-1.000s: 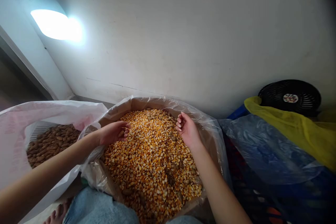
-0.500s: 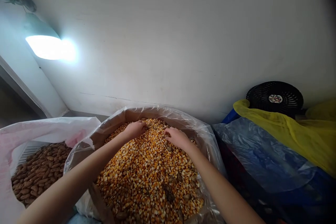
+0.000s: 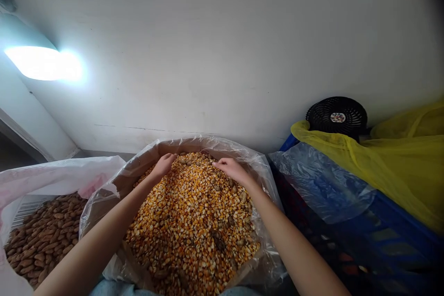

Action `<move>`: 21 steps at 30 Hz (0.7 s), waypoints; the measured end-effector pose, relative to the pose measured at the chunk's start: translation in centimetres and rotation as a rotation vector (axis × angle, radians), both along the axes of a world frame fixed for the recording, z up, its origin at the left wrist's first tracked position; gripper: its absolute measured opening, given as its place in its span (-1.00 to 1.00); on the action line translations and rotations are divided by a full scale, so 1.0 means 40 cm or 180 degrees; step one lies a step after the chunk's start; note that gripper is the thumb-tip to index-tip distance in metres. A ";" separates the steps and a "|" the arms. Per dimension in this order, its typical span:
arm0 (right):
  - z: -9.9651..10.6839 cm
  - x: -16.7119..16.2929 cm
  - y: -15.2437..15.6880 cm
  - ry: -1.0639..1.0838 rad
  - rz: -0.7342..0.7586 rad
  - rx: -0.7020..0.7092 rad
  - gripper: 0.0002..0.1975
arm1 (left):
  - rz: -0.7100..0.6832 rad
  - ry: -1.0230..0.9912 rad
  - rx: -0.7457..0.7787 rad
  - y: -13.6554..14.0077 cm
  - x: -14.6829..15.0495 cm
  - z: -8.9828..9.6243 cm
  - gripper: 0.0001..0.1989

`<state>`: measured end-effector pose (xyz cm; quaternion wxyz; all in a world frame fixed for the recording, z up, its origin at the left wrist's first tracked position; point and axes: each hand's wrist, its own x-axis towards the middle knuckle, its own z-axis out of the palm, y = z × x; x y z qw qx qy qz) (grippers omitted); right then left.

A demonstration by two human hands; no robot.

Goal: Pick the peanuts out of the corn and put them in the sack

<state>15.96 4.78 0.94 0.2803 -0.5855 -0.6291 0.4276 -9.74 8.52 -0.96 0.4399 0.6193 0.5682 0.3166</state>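
Note:
A large sack [image 3: 125,175], lined with clear plastic, holds a heap of yellow-orange corn kernels [image 3: 187,208]. Several unshelled peanuts [image 3: 185,160] lie at the far side of the heap, and a dark clump [image 3: 218,240] sits nearer to me. At the sack's back left, my left hand [image 3: 164,165] is over the edge of the corn, its fingers outstretched and partly hidden. My right hand [image 3: 229,169] is at the back right, fingers pointing left at the kernels. Nothing shows in either hand.
To the left stands a white-and-pink bag [image 3: 100,166] of brown, almond-like nuts [image 3: 45,236]. On the right are a blue crate [image 3: 395,236], clear plastic [image 3: 322,180], yellow netting [image 3: 398,162] and a black fan [image 3: 336,116]. A wall [image 3: 208,55] rises behind; a lamp [image 3: 34,60] glows upper left.
My hands have moved apart, the left one leftward and the right one outward from the heap's middle, baring the peanuts at the back. The view has turned slightly right.

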 end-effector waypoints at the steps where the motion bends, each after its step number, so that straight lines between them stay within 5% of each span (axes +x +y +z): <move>1: -0.004 -0.003 -0.004 -0.0384 0.0196 0.0094 -0.64 | 0.0038 0.0388 0.0272 -0.001 0.002 -0.005 -0.69; 5: -0.018 -0.010 -0.016 -0.1407 0.0758 0.0133 -0.71 | -0.0379 0.1774 0.1044 0.006 0.017 -0.023 -0.65; 11: -0.025 -0.012 -0.021 -0.1773 0.0964 0.0220 -0.74 | -0.0415 0.1979 0.0961 0.023 0.028 -0.039 -0.64; 17: -0.010 -0.023 -0.029 -0.1544 0.0827 0.0215 -0.76 | 0.0076 0.0897 0.0362 0.021 0.019 -0.041 -0.59; 21: 0.010 -0.019 -0.018 -0.0044 0.0397 0.0054 -0.76 | 0.0233 -0.0538 0.0031 0.020 0.003 -0.016 -0.69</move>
